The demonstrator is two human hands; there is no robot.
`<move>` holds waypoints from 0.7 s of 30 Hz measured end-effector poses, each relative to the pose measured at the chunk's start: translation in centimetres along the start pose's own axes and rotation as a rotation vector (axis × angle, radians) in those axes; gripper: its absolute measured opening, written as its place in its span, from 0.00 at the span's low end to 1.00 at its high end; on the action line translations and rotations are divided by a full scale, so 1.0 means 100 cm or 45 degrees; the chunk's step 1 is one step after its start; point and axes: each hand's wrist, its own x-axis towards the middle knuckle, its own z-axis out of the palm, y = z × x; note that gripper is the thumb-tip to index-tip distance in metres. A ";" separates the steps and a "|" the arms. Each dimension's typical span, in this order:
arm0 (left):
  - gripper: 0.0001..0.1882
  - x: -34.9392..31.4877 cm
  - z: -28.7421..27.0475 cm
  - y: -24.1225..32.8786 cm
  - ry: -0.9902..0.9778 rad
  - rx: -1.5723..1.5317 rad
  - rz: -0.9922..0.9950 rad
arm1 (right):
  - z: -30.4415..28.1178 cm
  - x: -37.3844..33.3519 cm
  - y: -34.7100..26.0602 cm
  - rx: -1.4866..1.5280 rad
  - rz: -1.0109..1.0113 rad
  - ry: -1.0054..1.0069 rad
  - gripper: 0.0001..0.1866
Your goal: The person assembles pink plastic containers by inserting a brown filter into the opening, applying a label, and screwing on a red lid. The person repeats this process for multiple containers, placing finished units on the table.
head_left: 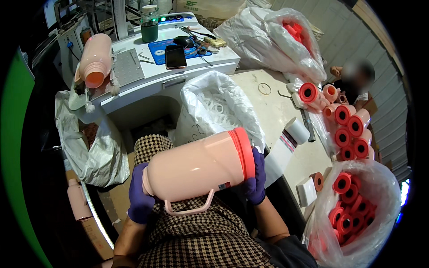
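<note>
A large pink thermos flask (196, 167) lies sideways across my lap, held up between both hands. Its looped handle (190, 209) faces me, and a red ring (243, 152) rims its wide right end. My left hand (139, 194), in a purple glove, closes round the narrow neck on the left. My right hand (256, 181), gloved the same, grips the red-rimmed end, with part of its fingers hidden behind it. A small dark and red label (224, 186) shows on the body near my right hand.
Beyond the flask stands a white sack (214, 96) of clear rings. Another pink flask (96, 60) lies on a machine at left. Red parts fill a plastic bag (321, 232) at right; pink flasks (355, 126) are stacked behind it. A person (357, 78) is at far right.
</note>
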 end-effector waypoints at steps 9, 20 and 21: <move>0.20 -0.001 0.002 0.008 0.013 0.050 0.031 | -0.004 -0.010 -0.016 0.367 0.112 0.029 0.41; 0.20 -0.018 -0.019 -0.003 0.076 -0.054 -0.038 | -0.045 -0.042 -0.005 1.218 0.320 0.085 0.42; 0.19 -0.017 -0.020 -0.006 0.008 0.114 0.052 | -0.046 -0.033 -0.003 1.253 0.242 0.120 0.45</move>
